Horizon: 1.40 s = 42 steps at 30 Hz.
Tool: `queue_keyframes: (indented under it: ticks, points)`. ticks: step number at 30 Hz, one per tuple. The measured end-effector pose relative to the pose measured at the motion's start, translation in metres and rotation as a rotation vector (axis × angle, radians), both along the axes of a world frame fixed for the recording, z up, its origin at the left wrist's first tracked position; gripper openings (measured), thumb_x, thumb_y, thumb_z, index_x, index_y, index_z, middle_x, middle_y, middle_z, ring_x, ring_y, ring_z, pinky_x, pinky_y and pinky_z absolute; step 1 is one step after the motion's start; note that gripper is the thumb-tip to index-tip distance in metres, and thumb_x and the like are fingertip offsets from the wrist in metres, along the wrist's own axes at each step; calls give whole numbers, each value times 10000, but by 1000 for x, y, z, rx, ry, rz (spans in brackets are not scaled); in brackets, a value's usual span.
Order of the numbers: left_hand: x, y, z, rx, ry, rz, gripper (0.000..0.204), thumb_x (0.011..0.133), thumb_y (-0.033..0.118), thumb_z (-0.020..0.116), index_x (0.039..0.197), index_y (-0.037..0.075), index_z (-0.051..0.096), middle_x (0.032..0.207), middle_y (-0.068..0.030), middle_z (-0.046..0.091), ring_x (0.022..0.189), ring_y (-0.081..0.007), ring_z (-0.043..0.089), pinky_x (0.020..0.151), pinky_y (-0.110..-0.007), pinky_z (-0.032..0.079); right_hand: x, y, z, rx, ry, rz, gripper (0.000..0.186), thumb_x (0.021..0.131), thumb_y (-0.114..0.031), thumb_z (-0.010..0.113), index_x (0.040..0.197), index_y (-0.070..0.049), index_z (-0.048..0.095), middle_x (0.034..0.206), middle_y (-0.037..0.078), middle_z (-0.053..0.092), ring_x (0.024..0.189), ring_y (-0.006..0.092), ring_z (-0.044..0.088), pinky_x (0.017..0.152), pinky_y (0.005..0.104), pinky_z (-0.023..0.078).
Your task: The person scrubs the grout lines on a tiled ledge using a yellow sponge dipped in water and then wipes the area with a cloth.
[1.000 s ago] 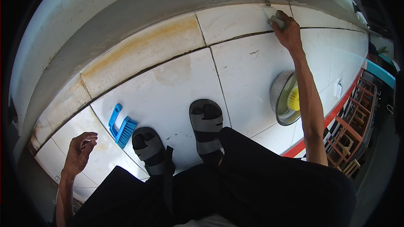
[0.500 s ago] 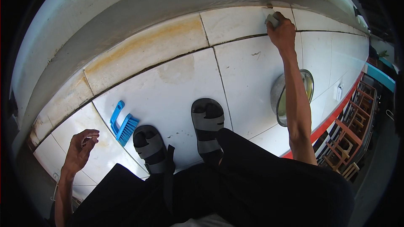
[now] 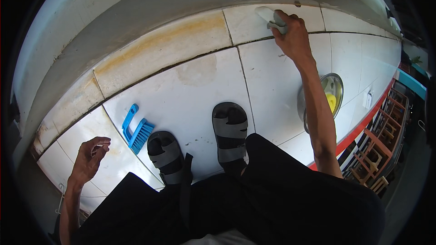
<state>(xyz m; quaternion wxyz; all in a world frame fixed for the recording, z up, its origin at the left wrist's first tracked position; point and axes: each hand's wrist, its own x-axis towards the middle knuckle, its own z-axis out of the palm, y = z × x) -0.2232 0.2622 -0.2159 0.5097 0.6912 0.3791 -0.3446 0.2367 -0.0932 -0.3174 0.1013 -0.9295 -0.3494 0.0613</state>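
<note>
At the far right, my right hand (image 3: 293,34) grips a pale grey-green folded cloth (image 3: 278,26) pressed against the upper strip of white tile by the wall base. A whitish streak (image 3: 262,13) lies just left of the cloth. My left hand (image 3: 91,154) hangs empty over the tiles at the near left, its fingers loosely curved and apart from the thumb. Nearest to it on the floor lies a blue scrubbing brush (image 3: 136,131) with blue bristles. Partly hidden behind my right forearm is a round metal basin (image 3: 339,81) with something yellow (image 3: 331,103) inside.
My black-and-grey sandals (image 3: 230,140) stand on the white tiles (image 3: 200,104) in the middle. A yellow-brown stain (image 3: 168,41) marks the tile along the curved grey wall (image 3: 181,0). Beyond a red edge (image 3: 349,140) at the right, wooden furniture (image 3: 379,149) shows lower down.
My right hand has moved left along the tile strip with the cloth. The yellow thing in the basin shows more plainly. My left hand stays about where it was.
</note>
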Motion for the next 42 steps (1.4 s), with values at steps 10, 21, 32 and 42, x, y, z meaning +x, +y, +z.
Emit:
queue_keyframes:
  ticks: [10, 21, 32, 42]
  points:
    - [-1, 1, 1, -5, 41, -20, 498, 976, 383, 602, 1183, -68, 632, 1063, -207, 694, 991, -257, 673, 921, -380, 517, -3, 15, 1, 57, 146, 92, 507, 809, -97, 748, 1299, -45, 631, 1121, 201, 664, 1066, 356, 594, 980, 419, 483]
    - [2, 1, 0, -13, 38, -48, 524, 976, 415, 593, 1199, -57, 638, 1072, -207, 694, 990, -264, 674, 886, -384, 517, -22, 22, -11, 140, 104, 158, 492, 821, -122, 754, 1280, -4, 621, 1052, 231, 667, 938, 384, 648, 883, 432, 526]
    - [-2, 1, -2, -9, 79, -10, 526, 970, 433, 601, 1209, -34, 635, 1088, -185, 692, 1002, -264, 677, 889, -382, 518, 107, -89, 30, -17, 377, 56, 381, 770, -34, 779, 1121, -24, 631, 1018, 136, 697, 909, 246, 651, 871, 358, 513]
    - [28, -1, 6, 52, -48, 24, 504, 986, 379, 602, 1208, -72, 625, 1101, -202, 691, 1018, -274, 677, 932, -388, 516, 105, -75, 20, -46, 414, 72, 422, 764, -2, 757, 1173, -18, 654, 1060, 159, 681, 972, 271, 660, 909, 370, 524]
